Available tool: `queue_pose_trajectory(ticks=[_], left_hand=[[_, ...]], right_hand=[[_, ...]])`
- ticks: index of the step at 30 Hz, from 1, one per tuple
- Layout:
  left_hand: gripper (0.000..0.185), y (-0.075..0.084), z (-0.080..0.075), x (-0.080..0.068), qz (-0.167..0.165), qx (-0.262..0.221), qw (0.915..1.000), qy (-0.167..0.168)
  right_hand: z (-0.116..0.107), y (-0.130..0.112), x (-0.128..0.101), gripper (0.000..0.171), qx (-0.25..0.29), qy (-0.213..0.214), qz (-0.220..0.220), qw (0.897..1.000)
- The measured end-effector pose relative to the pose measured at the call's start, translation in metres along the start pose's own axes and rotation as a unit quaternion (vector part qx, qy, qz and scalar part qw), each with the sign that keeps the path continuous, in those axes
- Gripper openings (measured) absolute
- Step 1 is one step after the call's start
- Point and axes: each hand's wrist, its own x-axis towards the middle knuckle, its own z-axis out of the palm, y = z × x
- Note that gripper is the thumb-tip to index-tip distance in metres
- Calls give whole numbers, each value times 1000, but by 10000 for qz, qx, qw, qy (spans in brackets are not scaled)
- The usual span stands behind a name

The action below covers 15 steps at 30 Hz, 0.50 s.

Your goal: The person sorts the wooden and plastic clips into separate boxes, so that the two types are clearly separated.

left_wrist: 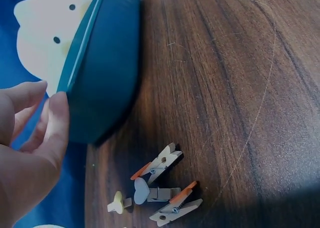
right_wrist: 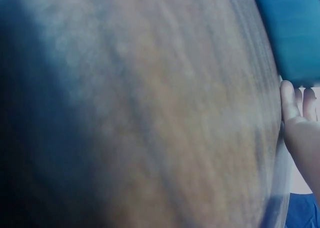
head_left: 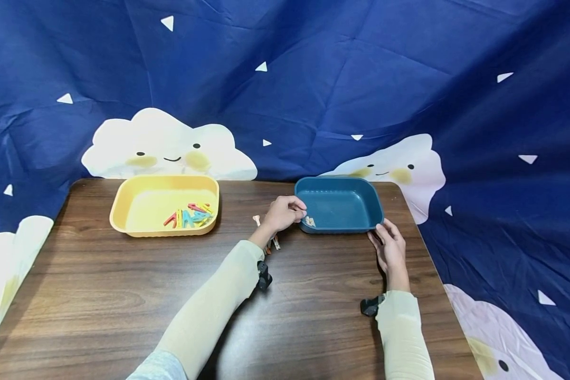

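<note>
Wooden clothespins (left_wrist: 162, 185) lie beside the blue tray (head_left: 340, 205), both hands' fingers resting straight against its rim.

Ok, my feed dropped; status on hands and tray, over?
Left hand at blue tray's left rim, right hand touching its near right corner. Small clothespins loose on table beside tray.

Even bright light, head view sharp; right wrist view blurred, left edge dark
</note>
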Motion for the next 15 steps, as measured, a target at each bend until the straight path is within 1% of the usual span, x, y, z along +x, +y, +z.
queue_pose_trajectory(ticks=[4, 9, 13, 15], left_hand=[[13, -1, -3, -2, -66, -84, 9999, -67], [11, -5, -11, -5, -16, -270, 9996, -31], [16, -6, -20, -8, 44, -423, 9991, 35], [19, -7, -25, -11, 76, -381, 9992, 99]], right_hand=[[1, 0, 2, 48, -34, 14, 64, 10000], [1, -1, 0, 48, -46, -14, 91, 9999], [0, -2, 0, 49, -14, -25, 108, 9999], [0, -1, 0, 48, -45, -19, 102, 9999]])
